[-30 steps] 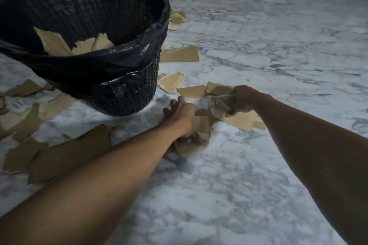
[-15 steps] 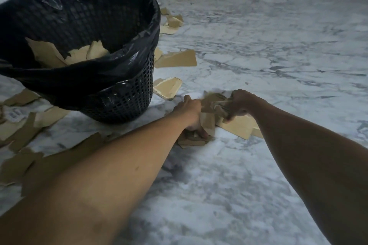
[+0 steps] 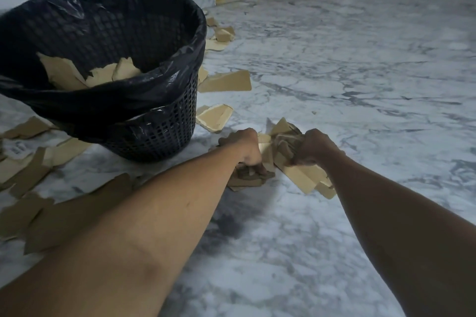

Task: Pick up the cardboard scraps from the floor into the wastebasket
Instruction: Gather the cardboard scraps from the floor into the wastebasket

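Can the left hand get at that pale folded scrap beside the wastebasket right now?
Likely not freely: the pale folded scrap lies just beyond the left hand with nothing between them, but that hand's grip is full of gathered scraps.

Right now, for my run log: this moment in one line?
left hand: grips cardboard scraps | right hand: grips cardboard scraps | wastebasket: part-filled
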Motion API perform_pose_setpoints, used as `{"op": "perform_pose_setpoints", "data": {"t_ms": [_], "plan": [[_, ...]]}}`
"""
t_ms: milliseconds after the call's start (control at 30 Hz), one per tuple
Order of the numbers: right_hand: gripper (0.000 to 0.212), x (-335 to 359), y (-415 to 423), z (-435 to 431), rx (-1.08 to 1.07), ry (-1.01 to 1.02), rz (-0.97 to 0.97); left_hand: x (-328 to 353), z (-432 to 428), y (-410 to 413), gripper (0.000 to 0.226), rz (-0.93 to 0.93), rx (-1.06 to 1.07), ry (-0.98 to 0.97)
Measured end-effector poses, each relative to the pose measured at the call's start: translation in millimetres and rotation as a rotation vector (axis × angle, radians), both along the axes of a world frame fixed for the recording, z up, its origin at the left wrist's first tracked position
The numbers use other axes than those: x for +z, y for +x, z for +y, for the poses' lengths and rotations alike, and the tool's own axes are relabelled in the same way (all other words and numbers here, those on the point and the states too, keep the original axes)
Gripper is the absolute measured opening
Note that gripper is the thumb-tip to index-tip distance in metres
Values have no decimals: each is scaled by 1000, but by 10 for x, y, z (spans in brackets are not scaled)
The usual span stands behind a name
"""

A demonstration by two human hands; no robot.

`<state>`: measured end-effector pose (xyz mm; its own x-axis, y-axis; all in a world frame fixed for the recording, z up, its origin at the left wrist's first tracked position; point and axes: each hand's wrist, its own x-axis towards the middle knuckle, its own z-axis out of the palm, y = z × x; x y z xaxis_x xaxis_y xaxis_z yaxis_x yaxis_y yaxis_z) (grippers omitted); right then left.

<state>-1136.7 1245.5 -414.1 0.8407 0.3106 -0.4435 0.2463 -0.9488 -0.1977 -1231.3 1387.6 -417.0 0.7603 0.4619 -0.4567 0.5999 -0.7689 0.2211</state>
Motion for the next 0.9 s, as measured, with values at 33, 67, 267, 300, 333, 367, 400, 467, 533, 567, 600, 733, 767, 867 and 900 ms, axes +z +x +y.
{"op": "perform_pose_setpoints", "data": {"t_ms": [33,67,267,300,333,367,400,467,533,567,600,733,767,867,900], "plan": [[70,-14,-21,-27,-27,14,8,18,46,28,65,-28,2,77],[72,-32,-29,-53,-45,24,13,40,120,68,72,-55,-9,163],[69,-20,-33,-66,-57,39,40,145,576,193,99,137,-9,123],[69,-7,-41,-64,-58,44,39,134,556,153,98,135,-14,101],[68,-2,-63,-68,-66,52,34,138,503,104,95,104,-32,93],[66,1,-89,-79,-75,63,26,123,456,58,92,62,-52,106],[61,7,-110,-86,-91,77,9,129,408,-2,91,22,-70,136],[51,15,-158,-93,-109,106,-32,109,319,-144,88,-32,-103,161],[53,26,-230,-88,-68,89,-18,25,228,-315,76,-55,-98,114],[57,28,-264,-97,-35,58,22,-16,184,-406,73,-49,-85,91],[62,33,-314,-122,6,25,62,-52,136,-502,75,-38,-69,66],[52,83,-757,-355,87,-89,138,-82,-80,-907,92,26,-40,33],[61,18,-863,-420,106,-107,120,-69,-144,-1018,96,33,-24,24],[89,-305,-1123,-628,187,-90,91,-12,-342,-1382,96,51,-33,39],[84,-299,-1261,-689,200,-56,79,14,-397,-1504,97,69,-40,44]]}}
